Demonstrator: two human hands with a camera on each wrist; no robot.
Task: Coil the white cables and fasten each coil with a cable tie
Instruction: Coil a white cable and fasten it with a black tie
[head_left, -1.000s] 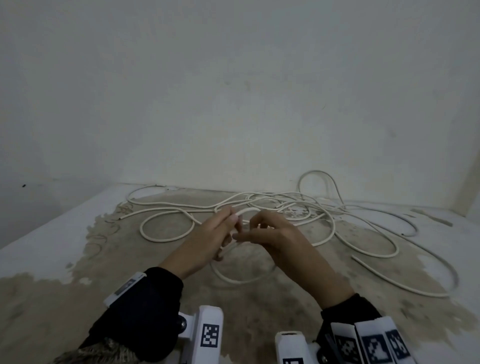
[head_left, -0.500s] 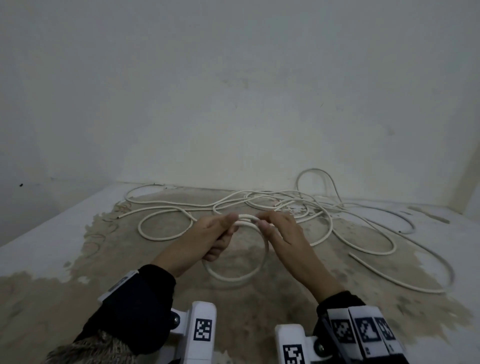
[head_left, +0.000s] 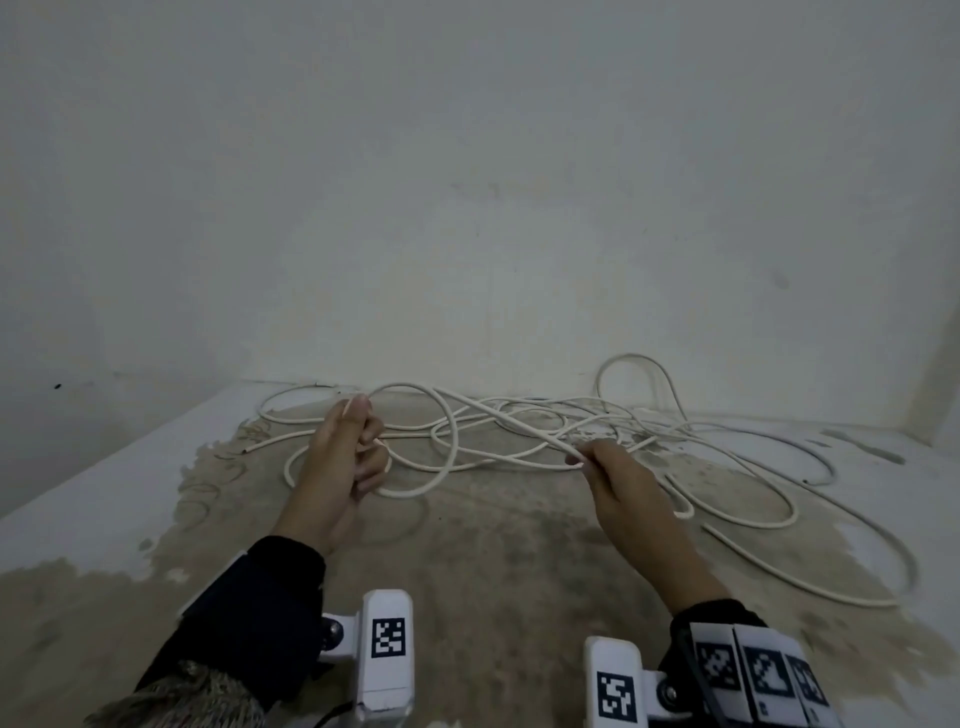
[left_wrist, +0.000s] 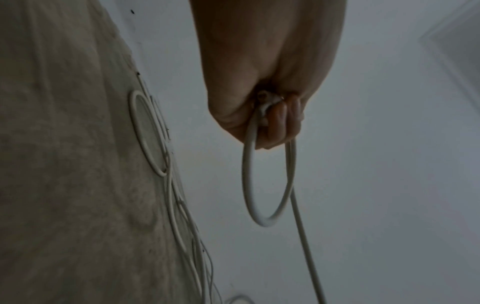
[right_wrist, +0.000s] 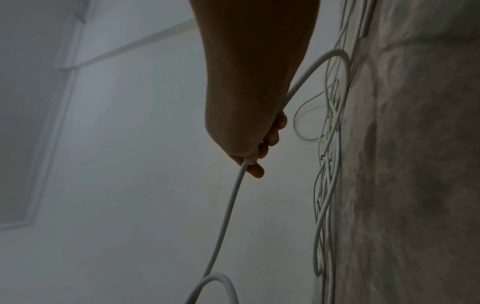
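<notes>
At centre left of the head view the left hand (head_left: 347, 457) grips a small loop of white cable (head_left: 441, 467) in curled fingers; at centre right the right hand (head_left: 615, 478) pinches the same cable's run between them, while the remaining tangle (head_left: 649, 426) lies on the stained surface (head_left: 493, 561) behind both hands

white cable (head_left: 498, 421): smooth plastic-looking sheath, slight sheen. floor (head_left: 493, 561): rough, matt, mottled brown where the pale coating has worn away in patches. wall (head_left: 467, 182): matt, chalky, faintly scuffed. sleeves (head_left: 249, 613): dark soft cloth, fuzzy knit at one cuff. wrist mounts (head_left: 387, 649): smooth white plastic, printed black-and-white markers.
</notes>
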